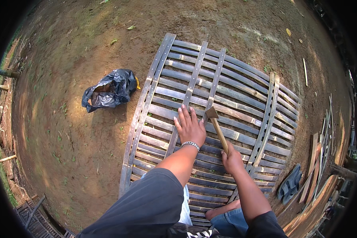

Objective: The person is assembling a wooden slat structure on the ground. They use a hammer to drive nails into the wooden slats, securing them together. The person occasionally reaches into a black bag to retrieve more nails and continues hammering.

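A slatted bamboo panel (196, 66) lies on the ground under me, its long slats crossed by several narrower strips with rows of nail heads. My left hand (191, 129) rests flat on it, fingers spread over the slats beside a cross strip, with a chain bracelet at the wrist. In my right hand (233, 160) is the wooden handle of a hammer (218, 130), gripped near its lower end. The hammer's head is just right of my left fingertips, close over a cross strip; whether it touches cannot be made out.
Left of the panel, a crumpled black plastic bag (125, 85) stands open on the bare soil. At right lie dark sandals (290, 183), wooden boards (311, 168) and thin sticks. My bent leg (231, 222) is at the panel's near edge.
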`<state>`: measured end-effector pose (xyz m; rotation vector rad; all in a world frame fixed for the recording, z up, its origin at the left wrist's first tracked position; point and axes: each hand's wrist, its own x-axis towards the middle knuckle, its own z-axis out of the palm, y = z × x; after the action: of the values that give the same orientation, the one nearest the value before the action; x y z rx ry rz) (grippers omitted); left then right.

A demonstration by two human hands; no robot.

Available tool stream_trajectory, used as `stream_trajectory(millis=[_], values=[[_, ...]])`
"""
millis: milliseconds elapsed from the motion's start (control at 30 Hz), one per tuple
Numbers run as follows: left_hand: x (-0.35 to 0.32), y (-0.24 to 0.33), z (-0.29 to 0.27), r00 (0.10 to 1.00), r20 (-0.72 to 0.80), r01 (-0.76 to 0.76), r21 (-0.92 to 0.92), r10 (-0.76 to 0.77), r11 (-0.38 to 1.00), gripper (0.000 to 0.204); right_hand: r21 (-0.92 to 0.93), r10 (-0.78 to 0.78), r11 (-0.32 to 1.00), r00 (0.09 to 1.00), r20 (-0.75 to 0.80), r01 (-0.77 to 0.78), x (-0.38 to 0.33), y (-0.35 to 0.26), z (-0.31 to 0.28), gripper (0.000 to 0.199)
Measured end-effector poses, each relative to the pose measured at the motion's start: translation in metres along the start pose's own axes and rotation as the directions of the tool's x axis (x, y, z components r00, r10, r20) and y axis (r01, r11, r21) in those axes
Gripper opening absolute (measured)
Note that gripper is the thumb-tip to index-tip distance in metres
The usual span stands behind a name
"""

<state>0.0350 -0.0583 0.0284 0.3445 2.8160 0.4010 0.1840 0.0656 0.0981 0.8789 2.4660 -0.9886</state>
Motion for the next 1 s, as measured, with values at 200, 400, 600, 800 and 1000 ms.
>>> stream_trajectory(millis=[200,400,600,800,1000], values=[[0.006,-0.019,-0.013,0.991,-0.099,0.065,-0.231,-0.090,0.971,0.070,0.156,0.014,0.988,0.997,-0.079,-0.002,-0.020,-0.008,-0.004,0.052],[0.043,-0.063,-0.016,0.896,-0.275,0.343,-0.069,-0.349,0.937,0.070,0.156,-0.065,0.986,0.998,-0.008,0.065,0.002,-0.036,-0.003,0.052],[0.035,-0.067,-0.016,0.899,-0.271,0.339,-0.068,-0.345,0.938,0.065,0.140,-0.449,0.864,0.865,-0.225,0.484,0.031,-0.088,-0.008,0.054],[0.042,-0.062,-0.016,0.906,-0.279,0.309,-0.073,-0.317,0.948,0.064,-0.063,-0.300,0.951,0.953,0.032,0.301,0.054,-0.049,0.014,0.051],[0.043,-0.063,-0.021,0.904,-0.245,0.345,-0.067,-0.350,0.936,0.063,0.091,-0.334,0.933,0.932,-0.137,0.348,0.055,-0.082,-0.008,0.051]])
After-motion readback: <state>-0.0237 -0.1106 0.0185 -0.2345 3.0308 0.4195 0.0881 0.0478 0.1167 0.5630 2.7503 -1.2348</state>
